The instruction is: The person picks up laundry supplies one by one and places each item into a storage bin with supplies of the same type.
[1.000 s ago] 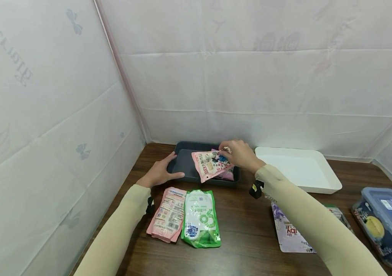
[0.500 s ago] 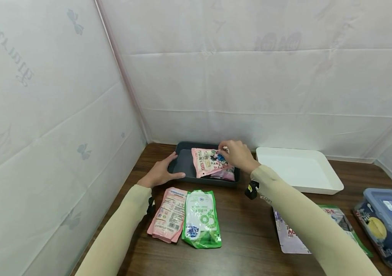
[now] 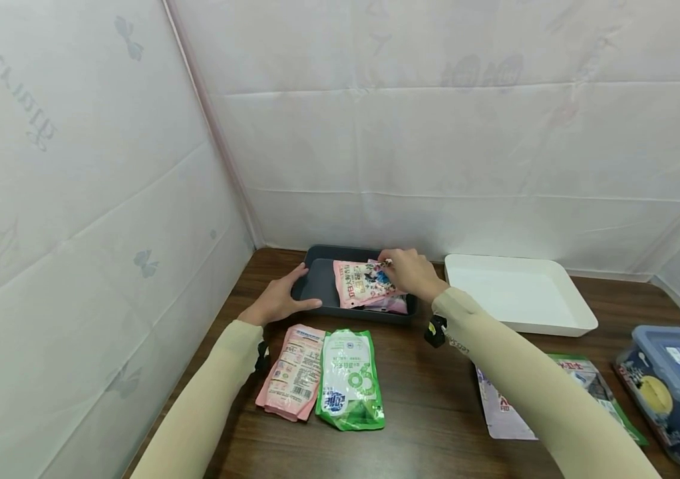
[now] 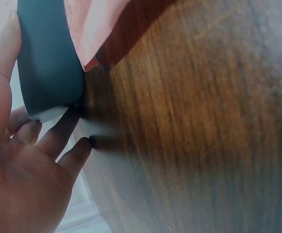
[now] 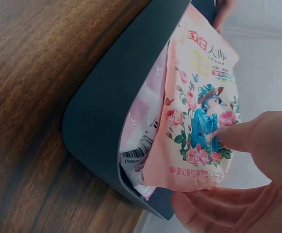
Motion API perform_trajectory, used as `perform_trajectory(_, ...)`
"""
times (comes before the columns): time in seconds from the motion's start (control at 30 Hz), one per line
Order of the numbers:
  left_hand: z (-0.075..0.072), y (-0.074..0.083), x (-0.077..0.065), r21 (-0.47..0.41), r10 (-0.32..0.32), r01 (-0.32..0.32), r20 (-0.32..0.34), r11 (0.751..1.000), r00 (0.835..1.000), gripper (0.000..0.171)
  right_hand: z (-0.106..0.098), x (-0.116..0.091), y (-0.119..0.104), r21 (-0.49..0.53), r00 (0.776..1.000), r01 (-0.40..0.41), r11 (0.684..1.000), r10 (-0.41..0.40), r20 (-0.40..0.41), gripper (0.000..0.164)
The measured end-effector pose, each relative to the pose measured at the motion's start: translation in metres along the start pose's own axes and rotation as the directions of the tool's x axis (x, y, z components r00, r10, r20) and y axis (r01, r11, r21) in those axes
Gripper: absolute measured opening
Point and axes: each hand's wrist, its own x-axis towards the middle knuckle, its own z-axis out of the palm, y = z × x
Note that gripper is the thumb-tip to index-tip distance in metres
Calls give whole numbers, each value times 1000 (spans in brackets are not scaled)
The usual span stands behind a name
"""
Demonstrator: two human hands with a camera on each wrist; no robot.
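My right hand (image 3: 407,271) pinches the end of a pink floral pouch (image 3: 359,285), thumb on its printed face and fingers beneath in the right wrist view. The pouch leans in the right half of a dark grey tray (image 3: 319,283). Under it a pinkish-purple pouch (image 5: 140,127) with a barcode shows partly; the rest is covered. At the tray's left end, my left hand (image 3: 274,298) holds the front corner, thumb along the front rim and fingers round the end. In the left wrist view its fingertips reach the tray wall (image 4: 48,58).
Before the tray lie a pink pouch (image 3: 295,372) and a green-and-white pouch (image 3: 348,379). A white tray (image 3: 519,293) stands at back right. Under my right forearm lie a lilac pouch (image 3: 503,412) and a green-edged pouch (image 3: 594,386). A blue lidded box (image 3: 672,392) stands far right.
My right hand has lowered the pink floral pouch onto the purple one in the tray, turning it flatter and straighter. The left hand has stayed at the tray's end.
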Motion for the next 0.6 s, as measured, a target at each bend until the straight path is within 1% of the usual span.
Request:
perform_trajectory(0.17,0,0,0,1,5,-5,1,1000,1000,101,-1,-2,0,-29,998,-17,999,19,54,38)
perform_trajectory(0.33,0,-1,-1,5,7,-7,-1,1000,1000,101,-1,-4,0,-67,998,-10,998,14,61,47)
perform_trajectory(0.6,0,0,-1,8,-7,7,1,1000,1000,102,2,-6,0,-125,996,-37,991,46,70,56)
